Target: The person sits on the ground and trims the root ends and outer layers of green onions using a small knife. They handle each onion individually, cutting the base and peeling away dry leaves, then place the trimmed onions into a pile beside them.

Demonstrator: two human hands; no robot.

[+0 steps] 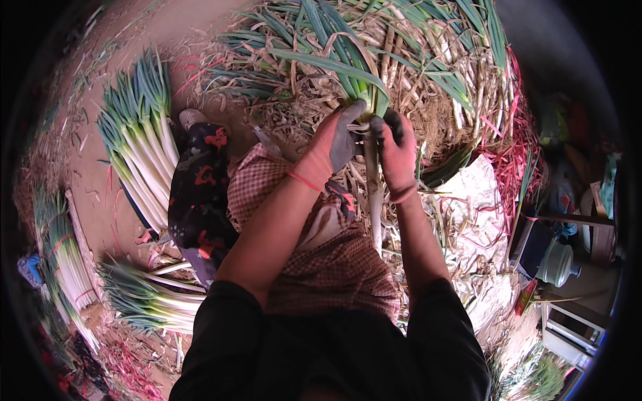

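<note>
Both my hands wear red work gloves with dark palms and fingers. Between them is a long green onion (372, 185), its leaves towards the top of the picture and its pale shank hanging down past my right forearm. My left hand (341, 133) grips it where the leaves start. The fingers of my right hand (396, 150) are bent against the same spot from the other side, pinching at the outer layer. Beyond my hands lies a big heap of untrimmed green onions (446, 55) with dry, brown outer leaves and roots. Peeled white shanks (145, 160) lie in a pile to the left.
Another pile of cleaned green onions (155, 298) lies lower left, with tied bundles (70, 260) farther left. Red plastic strips (521, 125) edge the heap at right. A white woven sack (476, 200) is spread beside my right arm. A clear water jug (556, 263) stands far right.
</note>
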